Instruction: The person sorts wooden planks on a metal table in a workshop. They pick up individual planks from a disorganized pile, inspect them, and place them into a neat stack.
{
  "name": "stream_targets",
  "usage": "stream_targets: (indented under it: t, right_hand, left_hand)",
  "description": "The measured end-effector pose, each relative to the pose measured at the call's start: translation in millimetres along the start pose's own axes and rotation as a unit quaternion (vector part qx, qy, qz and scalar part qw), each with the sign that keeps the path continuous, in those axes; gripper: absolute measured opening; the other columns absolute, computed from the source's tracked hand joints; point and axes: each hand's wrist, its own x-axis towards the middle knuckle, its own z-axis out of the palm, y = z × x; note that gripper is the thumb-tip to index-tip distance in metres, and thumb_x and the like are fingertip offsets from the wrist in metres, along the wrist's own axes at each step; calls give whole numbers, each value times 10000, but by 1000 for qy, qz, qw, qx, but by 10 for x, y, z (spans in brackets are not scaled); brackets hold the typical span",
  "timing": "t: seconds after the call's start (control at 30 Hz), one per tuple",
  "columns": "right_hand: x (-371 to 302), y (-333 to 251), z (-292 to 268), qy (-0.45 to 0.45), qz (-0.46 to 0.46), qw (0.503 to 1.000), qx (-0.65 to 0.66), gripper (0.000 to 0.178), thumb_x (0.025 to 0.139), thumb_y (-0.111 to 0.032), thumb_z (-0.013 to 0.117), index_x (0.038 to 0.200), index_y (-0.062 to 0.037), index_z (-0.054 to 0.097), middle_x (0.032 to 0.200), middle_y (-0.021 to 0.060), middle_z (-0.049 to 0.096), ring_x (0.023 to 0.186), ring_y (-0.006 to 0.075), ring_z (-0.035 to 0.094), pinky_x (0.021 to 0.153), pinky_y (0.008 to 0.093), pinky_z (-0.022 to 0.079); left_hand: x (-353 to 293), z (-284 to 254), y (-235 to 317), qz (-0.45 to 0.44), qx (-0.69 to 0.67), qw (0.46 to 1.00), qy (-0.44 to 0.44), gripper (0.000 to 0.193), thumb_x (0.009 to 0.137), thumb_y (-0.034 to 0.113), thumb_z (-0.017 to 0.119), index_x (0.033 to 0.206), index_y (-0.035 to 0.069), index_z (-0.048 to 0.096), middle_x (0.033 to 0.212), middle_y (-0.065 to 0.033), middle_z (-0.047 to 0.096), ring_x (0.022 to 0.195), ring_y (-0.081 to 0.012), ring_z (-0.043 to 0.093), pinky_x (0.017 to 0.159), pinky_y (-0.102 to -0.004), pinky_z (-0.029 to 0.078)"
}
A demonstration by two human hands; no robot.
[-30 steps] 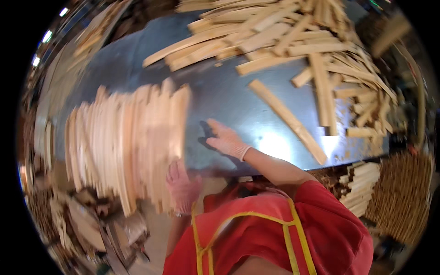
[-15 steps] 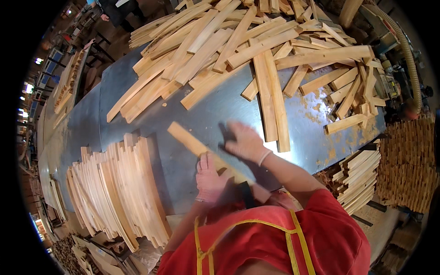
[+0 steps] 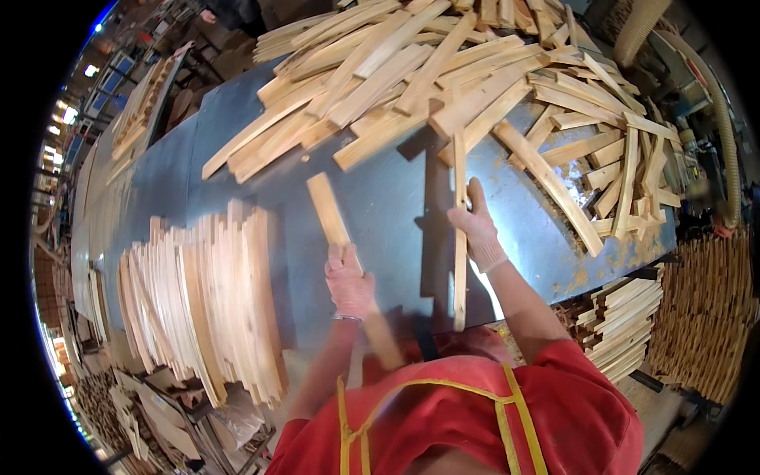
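Note:
My left hand (image 3: 349, 283), in a pale pinkish glove, is closed round a wooden slat (image 3: 323, 202) that slants from the table toward my apron. My right hand (image 3: 477, 231), gloved too, grips a second wooden slat (image 3: 460, 269), turned so its narrow edge faces up. Its far end reaches the big loose heap of wooden slats (image 3: 380, 87) at the back of the table. Left of my left hand stands a row of slats (image 3: 214, 297), packed side by side at the table's near edge.
The metal table (image 3: 317, 166) carries sawdust on its right part. Stacked slats stand beyond its right edge, a short stack (image 3: 621, 324) and a tall brown one (image 3: 701, 317). A ribbed hose (image 3: 724, 150) hangs at far right. Another person (image 3: 229, 14) stands at the back left.
My right hand has moved right and taken hold of a slat from the heap, lifting it on edge. My left hand's slat has swung more upright. Another slat now lies slanted to the right.

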Motion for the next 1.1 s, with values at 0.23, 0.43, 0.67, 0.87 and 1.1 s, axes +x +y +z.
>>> stream_targets:
  t: [0.23, 0.43, 0.67, 0.87, 1.1]
  right_hand:
    - [-912, 847, 860, -209, 248, 914, 246, 721, 851, 49, 625, 1550, -35, 471, 1263, 172, 685, 1075, 292, 719, 958, 402, 620]
    - [-1277, 1408, 1341, -256, 222, 932, 131, 688, 811, -5, 610, 1494, -25, 532, 1293, 174, 706, 1193, 308, 692, 1065, 423, 566]
    - [-1852, 881, 1625, -273, 81, 873, -396, 505, 835, -223, 712, 1257, 40, 627, 1180, 357, 707, 1132, 483, 700, 952, 513, 552]
    - [-1571, 907, 1476, -433, 114, 830, -332, 468, 869, -254, 739, 1269, -25, 659, 1146, 154, 749, 1048, 281, 699, 964, 412, 546]
    - [126, -380, -1250, -26, -31, 801, -598, 466, 810, -301, 682, 1186, -27, 702, 1217, 261, 701, 1084, 438, 696, 961, 494, 556]
  left_hand:
    - [-173, -512, -724, -187, -640, 722, -182, 705, 884, -25, 611, 1579, 42, 507, 1446, -142, 641, 1337, -252, 602, 1128, -373, 480]
    - [-274, -689, -829, -168, -286, 933, -139, 581, 988, 281, 579, 1522, 51, 559, 1452, -231, 646, 1312, -407, 628, 1121, -420, 491]
    - [-429, -696, -832, -131, -118, 978, -115, 800, 970, 432, 635, 1627, 62, 368, 1515, -266, 559, 1332, -460, 590, 1129, -504, 482]
    - [-365, -789, -678, -105, 73, 988, -91, 885, 948, 461, 705, 1651, 76, 330, 1571, -217, 515, 1315, -427, 610, 1106, -481, 510]
    - [-400, -1114, -1220, -85, 355, 931, -24, 779, 954, 430, 686, 1626, 128, 429, 1646, -140, 454, 1498, -344, 435, 1215, -461, 372]
